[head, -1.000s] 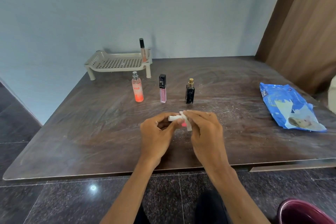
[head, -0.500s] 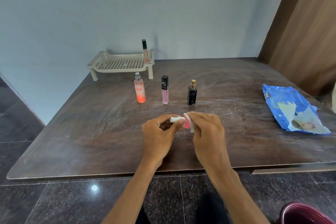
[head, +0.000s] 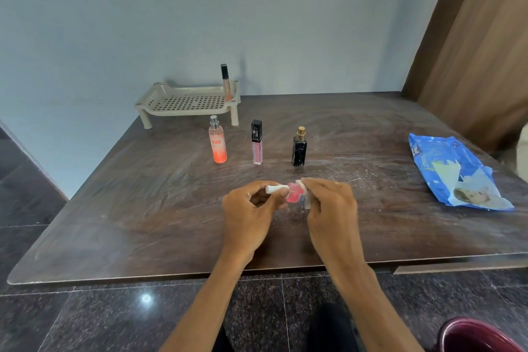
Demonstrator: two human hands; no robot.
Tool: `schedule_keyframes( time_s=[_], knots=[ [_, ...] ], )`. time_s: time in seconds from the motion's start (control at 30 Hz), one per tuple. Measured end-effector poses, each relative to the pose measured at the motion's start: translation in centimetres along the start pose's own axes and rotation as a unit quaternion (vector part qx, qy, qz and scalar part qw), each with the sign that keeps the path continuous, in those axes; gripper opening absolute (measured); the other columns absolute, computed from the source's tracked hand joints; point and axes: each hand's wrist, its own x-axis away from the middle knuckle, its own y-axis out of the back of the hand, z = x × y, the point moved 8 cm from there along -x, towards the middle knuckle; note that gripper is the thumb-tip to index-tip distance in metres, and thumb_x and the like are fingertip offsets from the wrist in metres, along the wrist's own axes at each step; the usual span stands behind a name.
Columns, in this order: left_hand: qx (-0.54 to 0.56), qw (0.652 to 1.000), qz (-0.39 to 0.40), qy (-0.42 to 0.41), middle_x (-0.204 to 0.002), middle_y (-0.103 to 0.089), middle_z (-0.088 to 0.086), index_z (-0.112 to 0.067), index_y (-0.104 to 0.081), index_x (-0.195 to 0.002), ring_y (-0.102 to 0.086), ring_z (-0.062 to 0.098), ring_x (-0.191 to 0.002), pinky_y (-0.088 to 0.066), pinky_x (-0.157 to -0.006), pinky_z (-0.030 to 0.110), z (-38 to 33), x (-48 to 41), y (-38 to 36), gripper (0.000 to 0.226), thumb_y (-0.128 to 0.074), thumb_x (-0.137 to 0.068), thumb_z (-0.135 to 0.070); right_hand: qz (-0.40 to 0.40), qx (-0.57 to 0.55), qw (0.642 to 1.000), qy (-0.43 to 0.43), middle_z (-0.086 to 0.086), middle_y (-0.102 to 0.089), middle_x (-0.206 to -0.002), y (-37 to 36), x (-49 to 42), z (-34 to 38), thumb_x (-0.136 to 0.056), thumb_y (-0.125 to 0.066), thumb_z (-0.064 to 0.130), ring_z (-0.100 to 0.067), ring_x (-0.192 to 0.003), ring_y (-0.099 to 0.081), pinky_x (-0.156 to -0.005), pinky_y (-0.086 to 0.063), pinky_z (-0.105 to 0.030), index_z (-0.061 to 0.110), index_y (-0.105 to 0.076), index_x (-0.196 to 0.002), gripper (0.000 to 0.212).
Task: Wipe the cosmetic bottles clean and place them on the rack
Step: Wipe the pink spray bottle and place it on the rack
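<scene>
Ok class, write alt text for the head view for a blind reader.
The left hand holds a small pink white-capped bottle while the right hand presses a white wipe on it, above a dark wooden table.

Blue packet (head: 457, 171) on dusty table (head: 137, 208) (right side) — maroon tub (head: 483, 337)

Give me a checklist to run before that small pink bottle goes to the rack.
1. Left hand grips the small pink bottle by its white cap: ok.
2. Right hand holds the wipe against the bottle: ok.
3. Bottle clean all round: cannot tell.
4. Rack has bare space left of the tube standing on it: ok.
5. Low path to rack clear: not ok; spray bottle, gloss tube and black bottle stand in between, so lift over.
</scene>
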Motion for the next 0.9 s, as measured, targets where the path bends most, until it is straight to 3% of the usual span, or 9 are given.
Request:
schedule_keyframes(
  time_s=[0.17, 0.43, 0.53, 0.73, 0.9],
  knots=[
    [0.01, 1.0, -0.002, 0.011, -0.079, -0.079, -0.001, -0.016, -0.078, -0.094, -0.077, 0.014, -0.072, -0.063, -0.073, 0.034, 0.4, -0.1, 0.1, 0.016, -0.077, -0.083, -0.028, 0.011, -0.029, 0.999, 0.039, 0.002, -0.07, -0.109, -0.8, 0.0, 1.4, -0.091, -0.06, 0.006, -0.019, -0.094, -0.051, -0.073, -0.034, -0.006, 0.011, -0.07, -0.114, 0.026],
    [-0.014, 1.0, -0.014, 0.004, -0.074, -0.078, -0.002, -0.02, -0.078, -0.093, -0.076, 0.013, -0.068, -0.064, -0.071, 0.037, 0.3, -0.1, 0.1, 0.009, -0.077, -0.085, -0.026, -0.001, -0.005, 0.999, -0.039, 0.002, -0.071, -0.109, 0.5, 0.0, -3.1, -0.089, -0.059, 0.0, -0.023, -0.094, -0.059, -0.08, -0.035, -0.01, 0.014, -0.071, -0.114, 0.031],
    [-0.013, 1.0, -0.01, 0.002, -0.074, -0.078, -0.002, -0.018, -0.078, -0.094, -0.076, 0.011, -0.067, -0.064, -0.07, 0.036, 0.2, -0.1, 0.1, 0.015, -0.077, -0.084, -0.029, 0.0, 0.007, 1.0, -0.023, 0.0, -0.071, -0.107, 0.1, -0.2, -1.6, -0.09, -0.059, 0.004, -0.023, -0.092, -0.056, -0.076, -0.035, -0.01, 0.012, -0.071, -0.112, 0.026],
    [-0.04, 0.999, -0.016, -0.024, -0.07, -0.076, -0.006, -0.034, -0.074, -0.084, -0.074, 0.009, -0.064, -0.063, -0.068, 0.036, -0.3, 0.0, 0.3, 0.007, -0.072, -0.083, -0.041, 0.005, -0.027, 0.999, 0.046, 0.0, -0.071, -0.106, -1.0, 0.0, 2.0, -0.087, -0.064, 0.0, -0.02, -0.093, -0.051, -0.073, -0.036, -0.01, 0.011, -0.071, -0.11, 0.027],
    [-0.039, 0.999, -0.012, -0.016, -0.069, -0.076, -0.004, -0.024, -0.076, -0.088, -0.074, 0.009, -0.063, -0.063, -0.068, 0.04, -0.3, 0.0, 0.2, 0.022, -0.073, -0.081, -0.045, -0.003, -0.046, 0.999, 0.008, 0.004, -0.07, -0.107, 0.0, 0.1, -0.3, -0.089, -0.06, 0.004, -0.017, -0.093, -0.051, -0.076, -0.034, -0.005, 0.014, -0.071, -0.113, 0.028]
  ],
)
